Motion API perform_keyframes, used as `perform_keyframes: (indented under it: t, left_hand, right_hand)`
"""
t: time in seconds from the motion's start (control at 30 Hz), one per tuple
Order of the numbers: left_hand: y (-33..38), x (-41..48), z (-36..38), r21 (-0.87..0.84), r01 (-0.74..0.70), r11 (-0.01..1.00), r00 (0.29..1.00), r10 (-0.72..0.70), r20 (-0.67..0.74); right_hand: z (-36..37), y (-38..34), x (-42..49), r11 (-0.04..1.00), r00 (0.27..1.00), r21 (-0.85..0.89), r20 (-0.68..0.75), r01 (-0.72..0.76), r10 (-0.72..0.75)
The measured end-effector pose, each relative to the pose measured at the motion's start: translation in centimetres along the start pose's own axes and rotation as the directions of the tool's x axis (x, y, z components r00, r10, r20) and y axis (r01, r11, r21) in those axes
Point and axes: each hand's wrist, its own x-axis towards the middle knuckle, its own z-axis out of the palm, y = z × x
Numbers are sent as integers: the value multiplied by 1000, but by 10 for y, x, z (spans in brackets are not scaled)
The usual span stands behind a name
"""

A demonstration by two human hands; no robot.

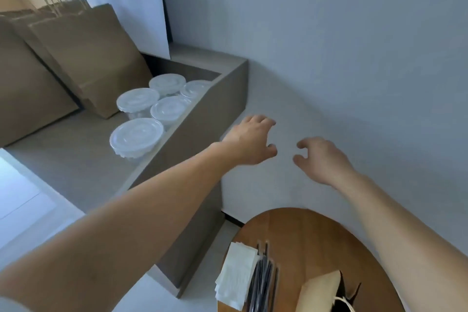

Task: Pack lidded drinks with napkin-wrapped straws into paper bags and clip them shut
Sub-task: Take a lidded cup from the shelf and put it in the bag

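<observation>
Several clear lidded drinks [136, 138] stand on a grey ledge [63, 159] at the left. Brown paper bags [86, 58] with twine handles lean behind them. My left hand [249, 140] reaches forward past the ledge's end, fingers loosely curled, holding nothing. My right hand [320, 159] hovers beside it in front of the wall, also loosely curled and empty. On the round wooden table [314, 238] below lie a stack of white napkins [235, 278], a bundle of dark wrapped straws [263, 284] and an open paper bag [321, 291].
A white board [136, 7] leans against the grey wall [329, 45] behind the bags. The ledge's brown side panel [200, 149] drops to a pale floor. A white surface [20, 200] lies at the far left.
</observation>
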Motion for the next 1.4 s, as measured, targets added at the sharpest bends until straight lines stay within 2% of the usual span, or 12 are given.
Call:
perform_keyframes:
  t: [0.17, 0.3, 0.4, 0.57, 0.63, 0.8, 0.9, 0.97, 1.07, 1.17, 1.3, 1.4]
  left_hand:
    - [-48, 5, -109, 53, 58, 997, 977, -46, -209]
    - [-117, -22, -160, 63, 170, 984, 944, -144, -297]
    - [-173, -48, -178, 55, 303, 951, 905, -270, -328]
    - [-246, -92, -173, 20, 462, 887, 850, -436, -296]
    - [-264, -104, -168, 12, 498, 867, 833, -475, -284]
    - [-291, -120, -169, -12, 536, 844, 809, -517, -280]
    - [-298, -123, -171, -19, 532, 847, 809, -514, -286]
    - [-301, -122, -171, -21, 525, 851, 811, -507, -291]
    - [-301, -118, -171, -15, 506, 863, 823, -488, -293]
    - [-298, -112, -175, -28, 486, 874, 828, -470, -304]
    - [-286, -99, -188, 6, 467, 884, 829, -435, -351]
    - [-265, -83, -195, 54, 420, 906, 858, -377, -350]
  right_hand:
    - [-74, -75, 42, 992, 982, 2, -141, 123, -122]
    - [-94, -150, 68, 958, 947, 28, -163, 284, -276]
    - [-88, -213, 87, 918, 910, 17, -142, 396, -390]
    - [-53, -302, 112, 835, 827, 106, 118, 540, -550]
    - [-37, -328, 119, 816, 789, 62, 227, 574, -572]
    - [-15, -366, 142, 788, 738, -69, 409, 612, -537]
    - [-6, -373, 153, 802, 716, -88, 515, 591, -472]
    - [-1, -375, 160, 807, 711, -88, 535, 584, -456]
    - [8, -375, 165, 799, 726, -88, 484, 595, -487]
    - [7, -372, 165, 793, 747, -41, 370, 608, -553]
    - [-37, -359, 157, 791, 778, 94, 144, 604, -611]
    - [-85, -329, 144, 787, 794, 109, -42, 607, -607]
